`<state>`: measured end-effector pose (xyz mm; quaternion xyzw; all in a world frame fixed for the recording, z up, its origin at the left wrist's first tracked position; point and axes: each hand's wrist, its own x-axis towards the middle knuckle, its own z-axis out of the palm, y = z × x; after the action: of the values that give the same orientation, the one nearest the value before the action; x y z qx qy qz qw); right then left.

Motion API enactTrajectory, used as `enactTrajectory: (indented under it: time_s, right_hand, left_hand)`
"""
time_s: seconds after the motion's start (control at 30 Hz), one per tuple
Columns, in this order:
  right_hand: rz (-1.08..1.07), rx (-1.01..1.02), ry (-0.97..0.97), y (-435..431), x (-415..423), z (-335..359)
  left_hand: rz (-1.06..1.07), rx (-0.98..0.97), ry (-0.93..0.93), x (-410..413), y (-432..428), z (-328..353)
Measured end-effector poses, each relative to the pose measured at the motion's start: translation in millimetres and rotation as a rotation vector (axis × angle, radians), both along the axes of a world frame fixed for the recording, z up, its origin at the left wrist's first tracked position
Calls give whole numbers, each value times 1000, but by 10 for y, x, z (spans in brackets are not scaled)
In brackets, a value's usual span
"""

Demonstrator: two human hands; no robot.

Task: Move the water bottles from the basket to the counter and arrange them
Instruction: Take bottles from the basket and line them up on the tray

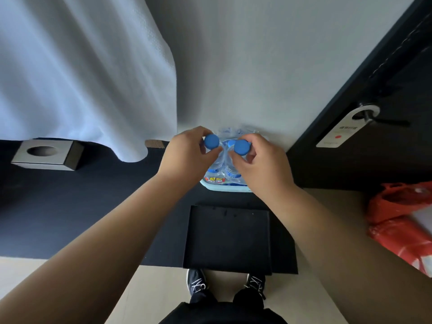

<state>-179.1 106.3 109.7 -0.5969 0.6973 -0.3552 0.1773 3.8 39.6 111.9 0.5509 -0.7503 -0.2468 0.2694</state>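
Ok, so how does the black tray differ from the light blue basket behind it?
The tray is black, the basket pale blue. The tray lies at the near edge of the counter; the basket sits farther back, by the wall. The basket holds water bottles, two gripped at the cap by the left hand and right hand; the tray shows none. Both rest on the counter.

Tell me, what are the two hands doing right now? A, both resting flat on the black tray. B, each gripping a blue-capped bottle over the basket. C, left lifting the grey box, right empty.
B: the left hand grips the left bottle and the right hand the right bottle near their blue caps, above the basket.
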Motion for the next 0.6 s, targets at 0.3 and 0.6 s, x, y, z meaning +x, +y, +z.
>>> enactTrajectory:
  time_s: [0.3,0.6]
  right_hand:
    - [126,279,78,412,202,-477]
    - [210,612,54,887,460,-1444]
  left_hand:
    - [-12,245,-149,264,457,-560]
    - [8,568,-298,522,1012,-1578]
